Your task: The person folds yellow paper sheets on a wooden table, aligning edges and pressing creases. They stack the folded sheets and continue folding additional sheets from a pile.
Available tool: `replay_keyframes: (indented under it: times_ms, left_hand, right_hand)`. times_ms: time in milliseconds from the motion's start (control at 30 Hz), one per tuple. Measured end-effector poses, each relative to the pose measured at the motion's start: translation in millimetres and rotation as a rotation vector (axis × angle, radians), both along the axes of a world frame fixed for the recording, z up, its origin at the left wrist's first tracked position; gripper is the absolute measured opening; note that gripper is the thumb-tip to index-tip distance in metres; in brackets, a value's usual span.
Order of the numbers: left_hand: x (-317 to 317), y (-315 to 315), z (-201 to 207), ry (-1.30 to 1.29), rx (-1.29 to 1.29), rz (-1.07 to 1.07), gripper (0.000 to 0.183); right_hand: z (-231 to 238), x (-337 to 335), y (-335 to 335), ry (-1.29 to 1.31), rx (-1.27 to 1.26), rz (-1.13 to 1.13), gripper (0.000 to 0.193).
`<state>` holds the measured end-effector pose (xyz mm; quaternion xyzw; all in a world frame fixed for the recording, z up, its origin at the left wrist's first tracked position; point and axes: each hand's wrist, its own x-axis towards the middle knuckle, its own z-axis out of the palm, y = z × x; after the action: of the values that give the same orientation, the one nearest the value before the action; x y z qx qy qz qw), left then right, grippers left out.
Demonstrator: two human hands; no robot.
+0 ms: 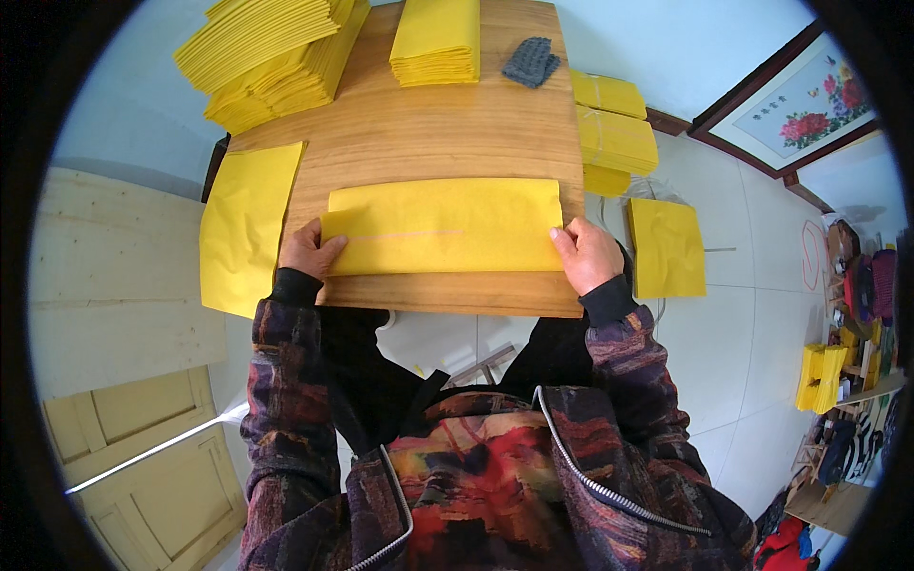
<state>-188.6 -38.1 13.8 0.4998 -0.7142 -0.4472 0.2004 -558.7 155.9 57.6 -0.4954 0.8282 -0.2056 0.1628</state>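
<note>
Left hand: fingers nearly flat, thumb spread, pressing the left end of the folded yellow paper sheet; nothing clasped.
Right hand: loosely curled, fingertips pinning the sheet's right edge.
Sheet position: lying across the near part of the wooden table, long side left to right, between both hands.
Count, paper: one sheet under the hands; one loose sheet overhanging the table's left edge; two large stacks far left; one stack far centre; bundles off the right edge.
Count, other: one grey glove far right.
Arm pose: both forearms reaching forward from the near edge, wrists low, palms down.
</note>
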Motion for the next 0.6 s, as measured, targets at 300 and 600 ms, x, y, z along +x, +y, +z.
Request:
replay_keyframes:
  times_ms: [300, 600]
  left_hand:
    - [0, 1, -3, -0.019, -0.037, 0.017, 0.028]
    - [-7, 6, 5, -0.022, -0.042, 0.032, 0.026]
  right_hand:
    - [-4, 8, -1, 0.090, -0.053, -0.037, 0.029]
    - [-5, 6, -3, 0.114, -0.016, -0.037, 0.030]
